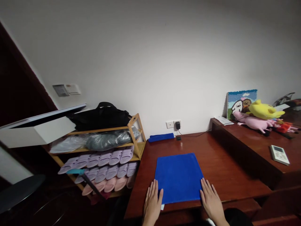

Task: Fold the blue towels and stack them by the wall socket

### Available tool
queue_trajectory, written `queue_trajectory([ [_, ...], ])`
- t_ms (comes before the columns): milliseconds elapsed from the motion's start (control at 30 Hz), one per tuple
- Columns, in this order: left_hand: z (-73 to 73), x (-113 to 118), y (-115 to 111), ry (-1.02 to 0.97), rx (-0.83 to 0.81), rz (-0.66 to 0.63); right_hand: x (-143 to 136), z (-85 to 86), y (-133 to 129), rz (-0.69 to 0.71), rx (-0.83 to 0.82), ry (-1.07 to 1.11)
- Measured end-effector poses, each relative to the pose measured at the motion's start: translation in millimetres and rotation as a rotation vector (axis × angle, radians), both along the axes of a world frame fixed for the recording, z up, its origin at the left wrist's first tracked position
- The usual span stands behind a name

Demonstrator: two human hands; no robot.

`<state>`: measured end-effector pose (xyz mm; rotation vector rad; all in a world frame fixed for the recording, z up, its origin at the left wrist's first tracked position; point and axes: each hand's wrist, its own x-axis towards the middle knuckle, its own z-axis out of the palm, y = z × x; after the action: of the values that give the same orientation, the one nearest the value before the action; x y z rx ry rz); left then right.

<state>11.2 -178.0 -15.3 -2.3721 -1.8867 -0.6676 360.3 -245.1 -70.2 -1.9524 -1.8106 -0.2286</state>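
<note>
A blue cloth [179,177] lies spread flat on the reddish-brown wooden desk [222,169], with a small white tag poking out at its near left corner. My left hand [153,198] rests at the cloth's left edge, fingers stretched out and the thumb apart. At the right edge lies my right hand [210,196], also flat with its fingers extended over the cloth's border. Neither hand grips anything. Farther back on the desk, against the wall, is a folded blue cloth [161,137].
A wooden rack [140,141] with slippers, plastic-wrapped items and a black bag [101,116] stands left. A black adapter [177,125] sits in the wall socket, its cord running right. On the raised right surface are plush toys [263,110] and a white remote-like device [279,154].
</note>
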Motion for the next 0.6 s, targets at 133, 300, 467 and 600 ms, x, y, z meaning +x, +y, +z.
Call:
queue_trajectory([
  [133,7.2,55.5,-20.9,-0.013,0.104,-0.107,0.4,-4.1,1.4,-0.001,0.03,-0.025],
  [300,10.0,164.4,-61.6,0.014,0.024,-0.531,5.8,-12.7,1.9,0.037,-0.005,-0.058],
  [467,-2.5,184.9,-67.1,0.035,-0.032,-0.559,8.4,-16.2,0.8,0.054,-0.006,-0.053],
  [600,-19.7,134.6,-61.4,0.02,0.052,-0.402,3.6,-7.4,-1.6,0.016,-0.008,-0.035],
])
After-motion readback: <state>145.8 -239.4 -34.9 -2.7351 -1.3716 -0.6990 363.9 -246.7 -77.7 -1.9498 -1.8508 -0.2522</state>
